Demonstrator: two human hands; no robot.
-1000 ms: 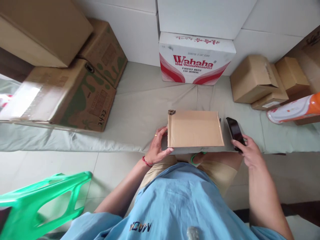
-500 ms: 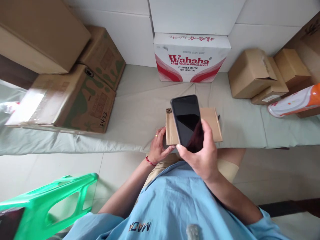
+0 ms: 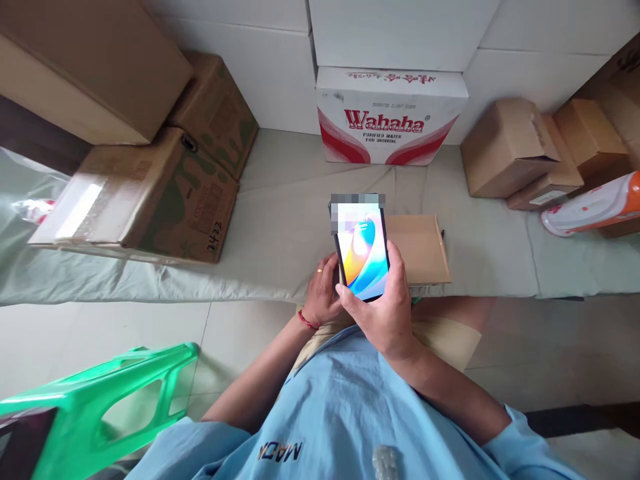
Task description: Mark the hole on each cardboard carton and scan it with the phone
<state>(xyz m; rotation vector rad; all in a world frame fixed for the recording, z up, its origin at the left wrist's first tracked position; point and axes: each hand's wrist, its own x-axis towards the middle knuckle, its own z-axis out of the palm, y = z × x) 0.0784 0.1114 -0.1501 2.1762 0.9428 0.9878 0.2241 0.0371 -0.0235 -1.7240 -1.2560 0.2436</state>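
My right hand (image 3: 383, 307) is wrapped round the lower part of a phone (image 3: 361, 257), whose screen is lit with bright colours; its top is blurred out. Under the phone, a flat brown cardboard piece (image 3: 417, 250) lies at the front edge of the cloth-covered table (image 3: 280, 220). My left hand (image 3: 323, 293), with a ring and a red bracelet, rests at the table edge just left of the phone. Its fingers are bent, and their tips are partly hidden near the cardboard's left side, so its hold is unclear.
Large brown boxes (image 3: 165, 193) stand at the left. A white and red Wahaha box (image 3: 393, 117) is at the back. Smaller brown boxes (image 3: 510, 150) and a white and orange cylinder (image 3: 590, 207) sit at the right. A green stool (image 3: 170, 393) stands lower left.
The phone's dark screen has lit up. My right hand has moved the phone left, so it now covers the cardboard's left end and more of the cardboard's right part shows.
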